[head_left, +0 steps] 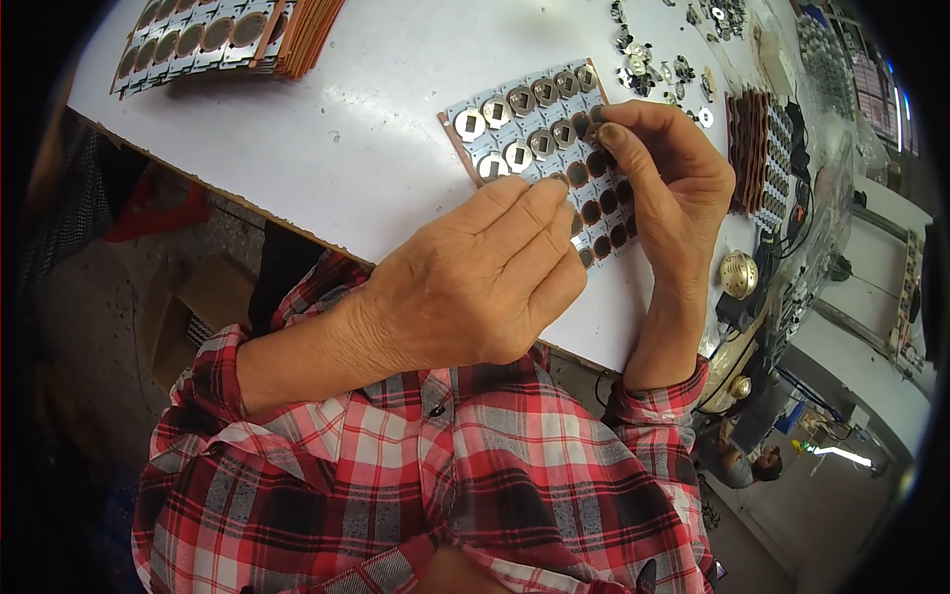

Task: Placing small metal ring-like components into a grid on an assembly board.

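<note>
PCB panel (601, 186) lies flat on the bench (297, 148), under the left fingers' tips and just left of and below the right fingers. Its rows climb to the upper right; columns run down and rightward. Can't call the long axis, left hand (475, 267) covers a near corner. Panel is pale blue-grey with brown edge strips. Two far rows carry shiny round metal clips (545, 92) with dark rectangular windows, filling in from the left; nearer rows show bare dark discs. Right hand (683, 188): thumb and index narrow, nearly meeting at the panel's right edge; can't tell if they grip a clip. Left fingers bunched together, tips partly hidden, grip can't be told. Loose clip pile (638, 67) beyond the right fingers.
</note>
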`<state>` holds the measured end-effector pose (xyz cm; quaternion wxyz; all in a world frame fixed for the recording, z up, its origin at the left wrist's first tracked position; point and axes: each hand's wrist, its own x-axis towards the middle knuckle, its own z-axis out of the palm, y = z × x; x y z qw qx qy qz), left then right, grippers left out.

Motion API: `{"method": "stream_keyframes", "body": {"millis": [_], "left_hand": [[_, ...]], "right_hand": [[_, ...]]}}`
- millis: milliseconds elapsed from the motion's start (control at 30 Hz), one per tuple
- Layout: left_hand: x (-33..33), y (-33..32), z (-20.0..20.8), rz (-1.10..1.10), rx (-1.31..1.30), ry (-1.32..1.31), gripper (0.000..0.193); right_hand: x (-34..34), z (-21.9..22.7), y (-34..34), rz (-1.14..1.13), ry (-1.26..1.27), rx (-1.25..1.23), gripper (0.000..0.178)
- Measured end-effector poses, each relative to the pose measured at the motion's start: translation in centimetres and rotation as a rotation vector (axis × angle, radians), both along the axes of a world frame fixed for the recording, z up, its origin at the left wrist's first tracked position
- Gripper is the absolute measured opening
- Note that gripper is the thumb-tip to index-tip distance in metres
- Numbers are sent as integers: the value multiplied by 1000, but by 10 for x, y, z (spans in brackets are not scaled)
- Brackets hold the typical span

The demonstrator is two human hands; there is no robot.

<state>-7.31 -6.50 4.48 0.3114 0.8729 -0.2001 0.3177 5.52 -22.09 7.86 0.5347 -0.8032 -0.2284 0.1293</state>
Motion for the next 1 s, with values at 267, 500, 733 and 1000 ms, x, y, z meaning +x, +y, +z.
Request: {"method": "stream_keyframes", "body": {"millis": [267,500,733,1000], "left_hand": [[1,0,0,30,31,14,15],[3,-1,-5,40,8,-14,13],[2,2,3,27,-14,49,13],[0,23,11,-64,-491,100,19]], "right_hand": [[-1,1,8,38,-208,-136,15],[9,-1,2,136,-256,-152,16],[13,3,-1,198,-206,-142,18],[-2,6,2,-27,-119,93,23]]}}
